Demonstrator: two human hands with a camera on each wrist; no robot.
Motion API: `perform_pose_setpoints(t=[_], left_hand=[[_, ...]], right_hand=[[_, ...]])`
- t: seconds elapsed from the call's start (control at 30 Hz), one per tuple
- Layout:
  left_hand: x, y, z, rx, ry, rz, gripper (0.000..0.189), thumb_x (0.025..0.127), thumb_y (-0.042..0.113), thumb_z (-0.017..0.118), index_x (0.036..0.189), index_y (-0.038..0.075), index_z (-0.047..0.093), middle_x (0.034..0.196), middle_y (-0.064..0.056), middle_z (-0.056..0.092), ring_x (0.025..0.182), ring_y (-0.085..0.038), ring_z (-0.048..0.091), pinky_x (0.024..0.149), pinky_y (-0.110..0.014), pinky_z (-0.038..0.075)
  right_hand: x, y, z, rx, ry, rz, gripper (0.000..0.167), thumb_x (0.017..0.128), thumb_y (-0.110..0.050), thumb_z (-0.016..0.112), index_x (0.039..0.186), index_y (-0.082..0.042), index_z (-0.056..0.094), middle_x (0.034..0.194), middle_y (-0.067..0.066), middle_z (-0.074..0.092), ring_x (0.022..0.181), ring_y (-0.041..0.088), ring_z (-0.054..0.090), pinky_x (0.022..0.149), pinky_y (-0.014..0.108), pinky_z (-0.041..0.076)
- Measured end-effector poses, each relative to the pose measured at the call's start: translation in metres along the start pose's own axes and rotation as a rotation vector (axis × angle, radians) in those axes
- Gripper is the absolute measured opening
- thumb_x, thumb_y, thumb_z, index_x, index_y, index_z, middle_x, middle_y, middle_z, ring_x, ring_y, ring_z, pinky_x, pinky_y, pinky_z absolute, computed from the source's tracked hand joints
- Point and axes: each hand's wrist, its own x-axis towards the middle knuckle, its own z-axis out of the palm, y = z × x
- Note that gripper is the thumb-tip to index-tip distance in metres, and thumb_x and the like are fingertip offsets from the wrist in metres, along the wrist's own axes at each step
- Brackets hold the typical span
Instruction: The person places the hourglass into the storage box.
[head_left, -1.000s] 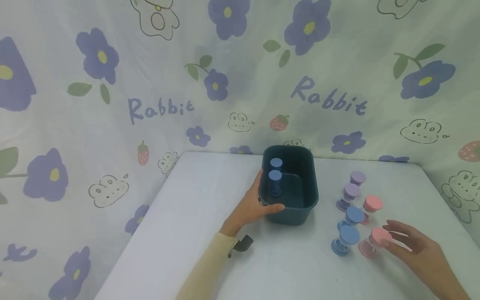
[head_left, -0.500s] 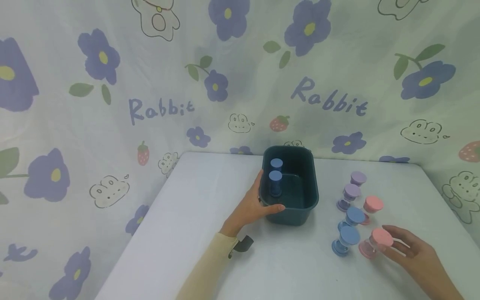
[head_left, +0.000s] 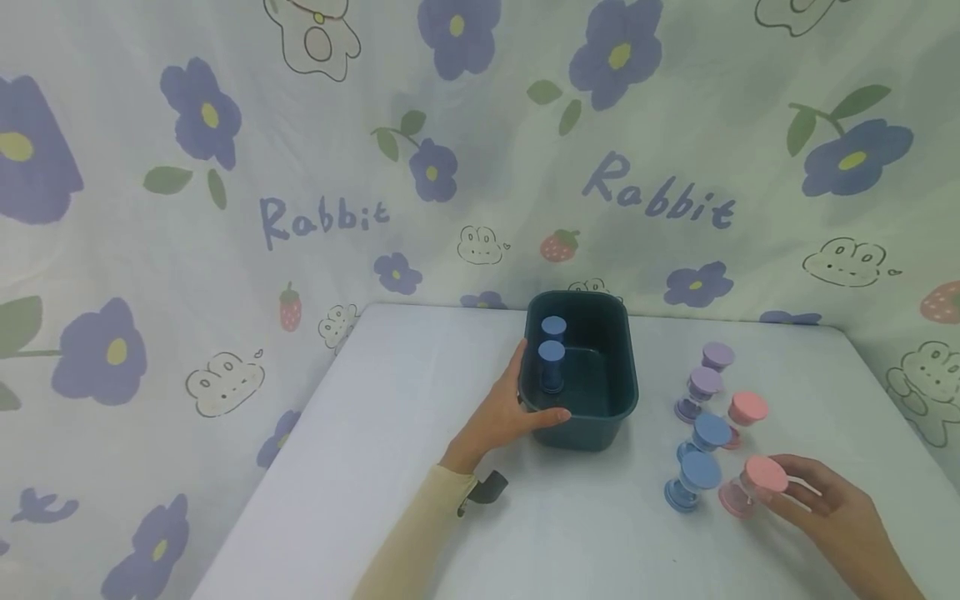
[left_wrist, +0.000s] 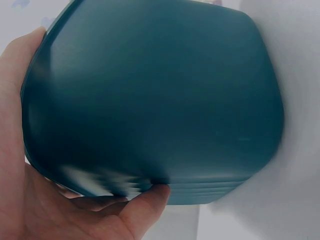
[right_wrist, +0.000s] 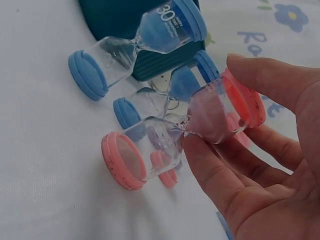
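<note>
My left hand (head_left: 504,417) grips the near left corner of a dark teal plastic bin (head_left: 581,432). In the left wrist view, its fingers curl over the edge of the bin wall (left_wrist: 165,90). Inside stand two blue hourglasses, the nearer blue hourglass (head_left: 552,354) in front of the other. My right hand (head_left: 836,504) holds the upper part of the nearest pink hourglass (head_left: 765,475). The right wrist view has the thumb on the pink cap (right_wrist: 245,100) and fingers against the glass bulb. This hourglass stands on the table beside a blue hourglass (head_left: 699,472).
Behind the held one are a second blue hourglass (head_left: 711,432), another pink hourglass (head_left: 747,408), and two purple hourglasses, one nearer (head_left: 705,383). A white-covered table (head_left: 360,467) meets a cloth backdrop (head_left: 480,150) printed with flowers and rabbits.
My right hand has shifted slightly left and closed its thumb and fingers round the pink hourglass, which stays in place. My left hand and the bin have not visibly moved.
</note>
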Motion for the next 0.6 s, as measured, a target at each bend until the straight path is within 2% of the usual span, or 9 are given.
perform_pose_setpoints(t=[0.1,0.2,0.33,0.43,0.6], left_hand=[[0.0,0.0,0.0,-0.003,0.0,0.002,0.128,0.073,0.072,0.081,0.165,0.042,-0.002,0.176,0.011,0.009,0.163,-0.022,0.017,0.128,-0.061,0.025],[0.0,-0.001,0.001,0.0,0.001,0.009,0.127,0.073,0.072,0.081,0.164,0.042,-0.003,0.175,0.012,0.008,0.163,-0.022,0.017,0.128,-0.061,0.025],[0.0,-0.001,0.002,0.005,0.004,0.014,0.127,0.073,0.072,0.081,0.164,0.042,-0.003,0.175,0.012,0.008,0.163,-0.022,0.017,0.127,-0.061,0.025],[0.0,-0.001,0.001,0.003,0.005,0.013,0.127,0.073,0.071,0.081,0.165,0.042,-0.003,0.175,0.012,0.008,0.163,-0.022,0.017,0.128,-0.061,0.025],[-0.001,-0.001,0.001,0.009,0.011,0.02,0.127,0.074,0.071,0.081,0.165,0.042,-0.002,0.175,0.011,0.009,0.163,-0.022,0.017,0.127,-0.062,0.026]], right_hand=[[0.0,0.001,0.0,0.0,0.025,-0.01,0.083,0.089,-0.059,0.074,0.149,-0.008,0.047,0.142,0.007,0.056,0.089,-0.031,0.041,0.072,0.014,0.059],[-0.002,0.002,0.0,0.007,0.059,-0.034,0.081,0.09,-0.056,0.075,0.148,-0.006,0.048,0.132,-0.011,0.058,0.09,-0.032,0.042,0.07,0.01,0.056],[-0.008,0.004,-0.003,0.068,0.135,-0.147,0.067,0.091,-0.04,0.079,0.143,-0.004,0.054,0.115,-0.039,0.05,0.094,-0.032,0.048,0.071,0.004,0.053],[-0.012,0.001,-0.007,0.103,0.177,-0.223,0.058,0.091,-0.027,0.081,0.139,-0.005,0.059,0.113,-0.043,0.054,0.098,-0.029,0.053,0.073,0.003,0.054],[-0.013,-0.007,-0.015,0.055,0.236,-0.246,0.059,0.09,-0.026,0.082,0.14,-0.004,0.059,0.111,-0.046,0.048,0.096,-0.033,0.047,0.07,0.0,0.05]])
